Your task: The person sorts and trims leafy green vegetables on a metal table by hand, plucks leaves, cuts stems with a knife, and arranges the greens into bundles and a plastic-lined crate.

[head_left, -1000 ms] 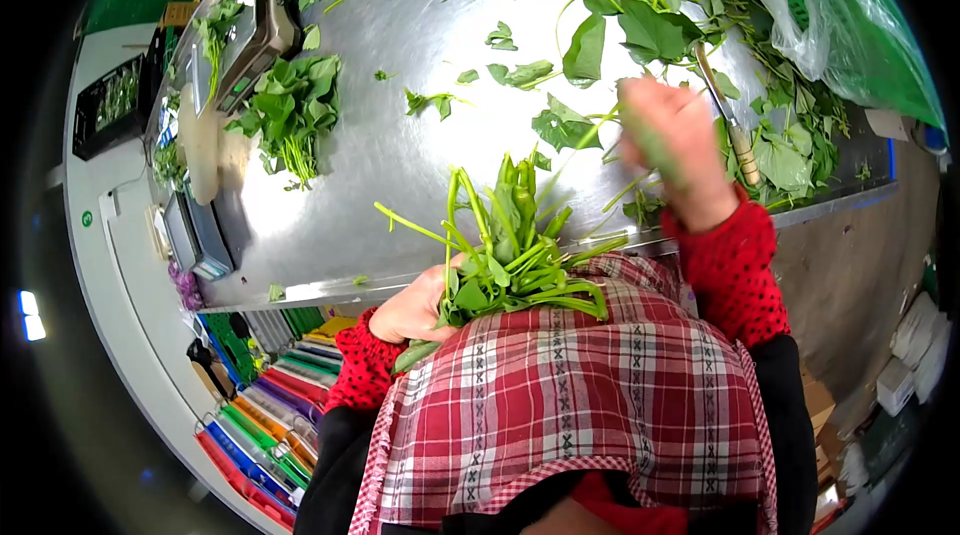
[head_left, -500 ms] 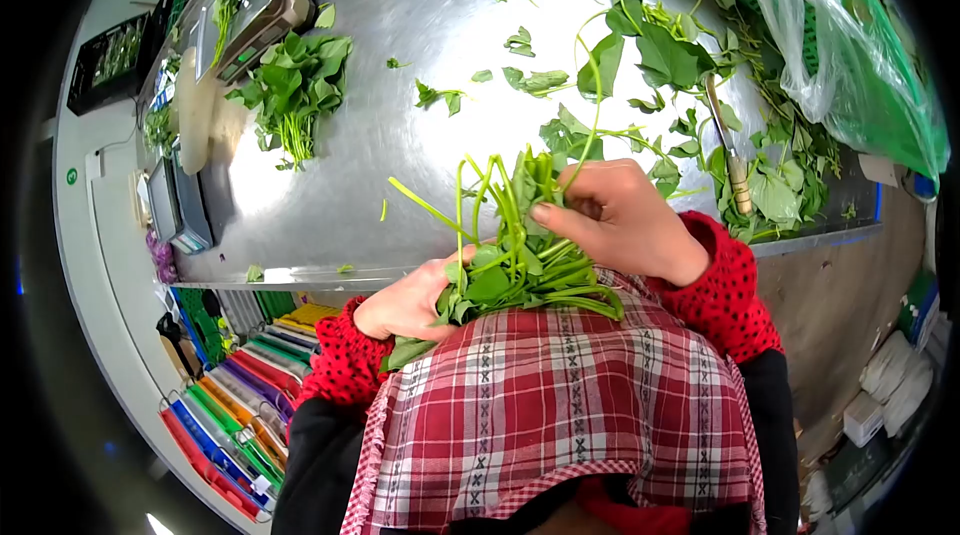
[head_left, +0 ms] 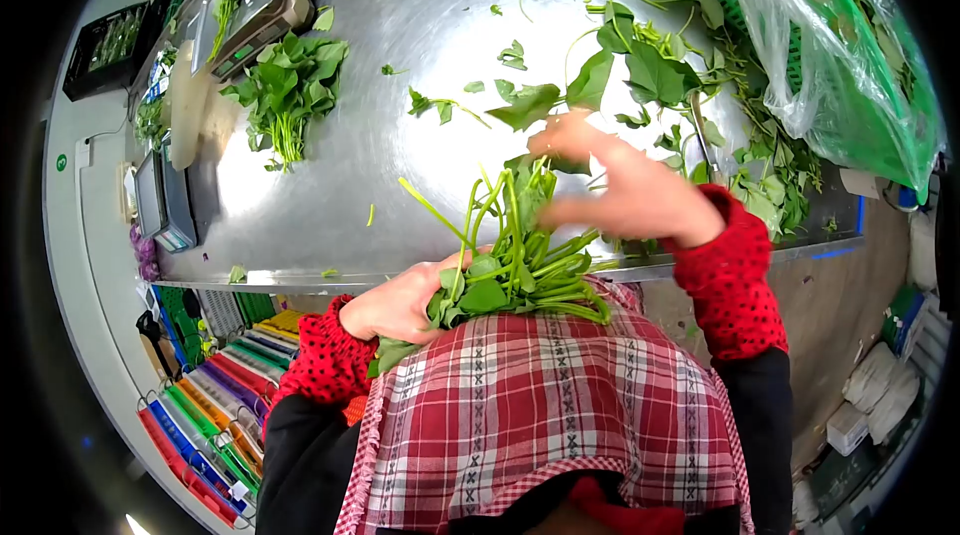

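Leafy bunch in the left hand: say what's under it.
The plaid apron shows at the near edge of the bunch, which covers part of the left hand and anything directly beneath.

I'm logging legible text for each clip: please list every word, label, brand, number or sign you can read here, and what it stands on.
"3": on the round green sticker on the white surface at the far left.
Scale: its display and side markings are too small to read.
White tag by the coloured items under the table: too small to read.
The X shapes on the apron look like pattern, not lettering.
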Demonstrator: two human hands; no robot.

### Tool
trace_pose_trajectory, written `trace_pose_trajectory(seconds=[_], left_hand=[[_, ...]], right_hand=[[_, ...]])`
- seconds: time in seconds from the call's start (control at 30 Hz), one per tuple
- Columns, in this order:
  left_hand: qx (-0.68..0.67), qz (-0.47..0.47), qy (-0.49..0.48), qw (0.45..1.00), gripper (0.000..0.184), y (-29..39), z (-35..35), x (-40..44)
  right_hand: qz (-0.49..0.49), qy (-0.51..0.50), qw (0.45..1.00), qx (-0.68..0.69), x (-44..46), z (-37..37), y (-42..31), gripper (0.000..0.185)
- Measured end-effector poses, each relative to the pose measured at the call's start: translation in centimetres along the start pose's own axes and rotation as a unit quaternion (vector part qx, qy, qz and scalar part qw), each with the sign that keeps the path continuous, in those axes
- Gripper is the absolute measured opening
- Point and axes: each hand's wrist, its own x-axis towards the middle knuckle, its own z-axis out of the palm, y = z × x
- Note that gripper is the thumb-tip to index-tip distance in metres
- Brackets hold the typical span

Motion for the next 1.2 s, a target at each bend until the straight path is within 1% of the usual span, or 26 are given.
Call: trace_pose_trajectory(seconds=[0.03, 0.07, 0.13, 0.17, 0.2, 0.27, 0.33, 0.37, 0.43, 0.47, 0.53, 0.57, 0.63, 0.67, 0.7, 0.77, 0.8, 0.87, 0.9, 0.93, 1.0, 1.03, 1.07, 1.13, 1.17, 1.2], left_hand=[[0.000, 0.000, -0.003, 1.000, 0.065, 0.1, 0.1, 0.1], [0.004, -0.005, -0.003, 1.000, 0.065, 0.2, 0.1, 0.1], [0.007, -0.009, 0.003, 1.000, 0.066, 0.0, -0.1, 0.0], [0.013, 0.003, 0.001, 1.000, 0.067, -0.3, 0.0, -0.2], [0.018, 0.015, -0.003, 1.000, 0.067, -0.6, 0.2, -0.4], [0.016, 0.016, -0.001, 1.000, 0.068, -0.8, 0.1, -0.3], [0.016, 0.018, -0.006, 1.000, 0.069, -0.6, 0.1, 0.1], [0.045, 0.023, -0.024, 0.998, 0.070, -0.4, -0.2, 0.5], [0.075, 0.029, -0.038, 0.996, 0.071, -0.2, -0.6, 1.1], [0.064, 0.024, -0.039, 0.997, 0.073, -0.3, -0.6, 1.0], [0.050, 0.014, -0.037, 0.998, 0.074, -0.4, -0.5, 0.5], [-0.002, -0.026, -0.015, 1.000, 0.071, -0.4, -0.3, 0.2], [-0.056, -0.062, 0.010, 0.996, 0.070, -0.5, -0.3, 0.0], [-0.042, -0.055, 0.000, 0.998, 0.070, -0.6, -0.3, 0.0], [-0.028, -0.049, -0.011, 0.998, 0.071, -0.7, -0.2, 0.0], [0.000, -0.010, -0.008, 1.000, 0.075, -1.0, -0.2, 0.2], [0.030, 0.026, -0.008, 0.999, 0.079, -1.2, -0.2, 0.3], [0.032, 0.022, -0.021, 0.999, 0.078, -1.3, -0.3, 0.8], [0.035, 0.016, -0.032, 0.999, 0.077, -1.4, -0.4, 1.0], [0.035, 0.014, -0.034, 0.999, 0.077, -1.4, -0.6, 1.1], [0.069, 0.019, -0.082, 0.994, 0.077, -1.0, -1.2, 1.4], [0.042, -0.041, -0.082, 0.995, 0.076, 0.0, -1.5, 1.3], [0.044, -0.042, -0.082, 0.995, 0.076, -0.2, -1.5, 1.2], [-0.038, -0.034, -0.067, 0.996, 0.078, -1.0, -1.1, 0.8], [-0.128, -0.051, -0.033, 0.990, 0.080, -1.0, -0.9, 0.4], [-0.133, -0.048, -0.026, 0.990, 0.080, -1.0, -0.8, 0.3]], right_hand=[[-0.107, -0.048, 0.992, -0.040, 0.8, 1.0, 0.6, 0.029], [-0.106, -0.045, 0.992, -0.040, 0.7, 0.8, 0.6, 0.029], [0.024, -0.003, 0.997, 0.076, 0.5, 0.0, 0.7, 0.013], [0.014, 0.169, 0.977, 0.132, 0.4, -0.4, 1.0, 0.014], [0.010, 0.256, 0.947, 0.195, 0.7, -2.3, 1.6, 0.018], [0.023, 0.306, 0.933, 0.187, 1.3, -3.8, 2.2, 0.025], [0.078, 0.145, 0.984, 0.064, 2.5, -2.4, 2.9, 0.037], [0.094, -0.033, 0.993, 0.065, 3.5, -2.1, 3.8, 0.046], [0.089, -0.246, 0.954, 0.144, 4.4, -0.3, 3.3, 0.042], [0.110, -0.284, 0.915, 0.267, 4.4, 0.6, 3.2, 0.039], [0.114, -0.216, 0.918, 0.311, 4.1, 1.0, 3.0, 0.037], [0.113, -0.221, 0.917, 0.312, 3.8, 1.2, 3.0, 0.037], [0.120, -0.046, 0.929, 0.348, 3.1, 1.4, 4.0, 0.035], [0.088, 0.031, 0.822, 0.561, 3.1, 1.9, 7.2, 0.033], [0.049, 0.062, 0.816, 0.572, 3.4, 0.0, 8.5, 0.035], [0.059, 0.122, 0.895, 0.425, 4.1, -1.5, 7.1, 0.043], [0.106, 0.149, 0.950, 0.253, 4.5, -1.3, 5.0, 0.049], [0.056, -0.055, 0.976, 0.201, 6.2, -0.5, 5.8, 0.057], [0.079, -0.148, 0.981, 0.099, 7.1, -0.6, 3.6, 0.060], [0.061, -0.257, 0.964, 0.037, 8.0, -0.6, 0.6, 0.065], [-0.054, -0.340, 0.933, -0.108, 8.4, 1.1, -2.2, 0.072], [-0.039, -0.442, 0.886, -0.136, 8.8, 2.2, -3.4, 0.062], [-0.024, -0.538, 0.826, -0.164, 9.0, 2.8, -4.2, 0.053], [-0.128, -0.373, 0.910, -0.125, 7.7, 3.8, -2.1, 0.039], [-0.082, -0.341, 0.934, -0.065, 7.3, 2.9, -1.3, 0.029], [-0.094, -0.263, 0.960, -0.029, 6.8, 2.5, -0.5, 0.024]])
